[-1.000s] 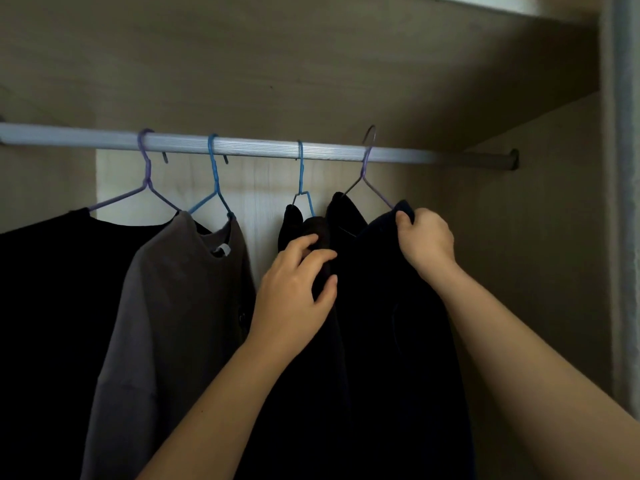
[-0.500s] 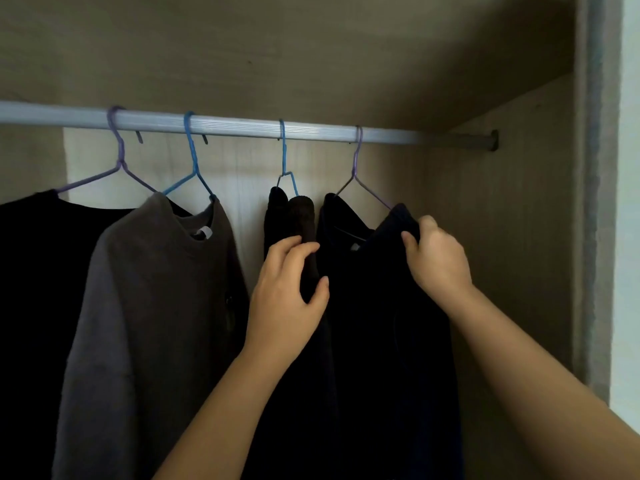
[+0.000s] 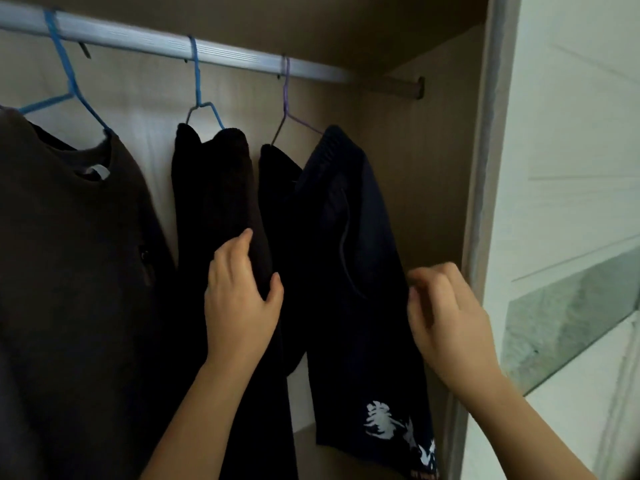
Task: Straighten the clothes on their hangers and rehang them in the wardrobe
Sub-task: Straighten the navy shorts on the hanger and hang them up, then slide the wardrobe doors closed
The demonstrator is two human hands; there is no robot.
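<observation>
Navy shorts [image 3: 349,220], the piece you are working on, hang from the purple hanger [image 3: 285,98] just right of centre. Their white leaf print [image 3: 384,422] sits low at 5 o'clock. Your right hand [image 3: 446,313] is at 4 o'clock against their outer edge with the fingers curled. It is blurred, so you cannot tell whether it has actually pinched the hem or is only brushing it. It looks placed there to draw the cloth down and flat, close to the wardrobe side panel [image 3: 433,168] at 3 o'clock.

Your left hand [image 3: 239,299], at 8 o'clock, grasps the neighbouring dark garment [image 3: 214,188]. Fingers and thumb wrap its right edge, likely to keep it off the shorts while you smooth them. That garment hangs from the middle blue hanger [image 3: 199,84] at 11 o'clock, just beside the shorts.

At 9 o'clock a brown-grey shirt [image 3: 69,254] fills the left side on the other blue hanger [image 3: 65,81], apart from both hands.

All the hooks sit on the rail [image 3: 207,55], which slopes from 10 o'clock across to 1 o'clock, so rehanging looks done for these and only the straightening is left.

Count in view: one rail, three hangers (two blue, one purple), three garments and two hands.
</observation>
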